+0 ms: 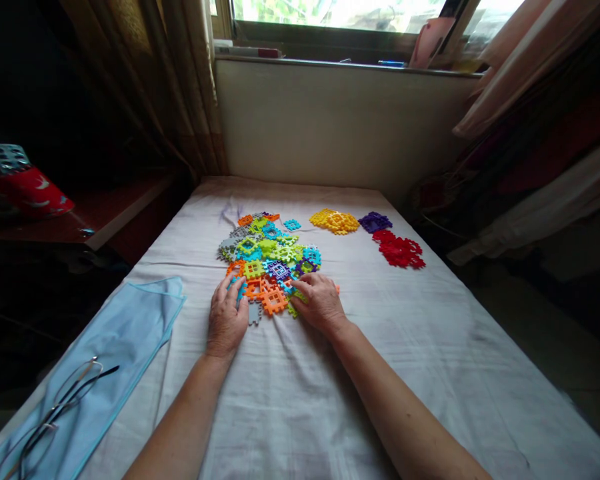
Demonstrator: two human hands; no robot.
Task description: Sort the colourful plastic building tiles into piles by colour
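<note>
A mixed heap of flat plastic interlocking tiles (273, 250) in orange, lime green, cyan, grey and purple lies on the white sheet. At its near left edge my left hand (227, 317) rests, fingers spread and lying against a cyan tile (239, 288) and orange ones. My right hand (321, 301) is at the near right edge, thumb and fingers bent together over cyan and green tiles; what they grip is hidden. Between the hands lies an orange tile (274, 301), with a grey tile (255, 312) beside it.
Single-coloured piles stand apart to the right: yellow tiles (334, 221), purple tiles (375, 221) and red tiles (399, 250). A blue cloth (125, 333) with eyeglasses (55, 417) lies at the left. A wall (330, 120) rises behind the sheet, below a window.
</note>
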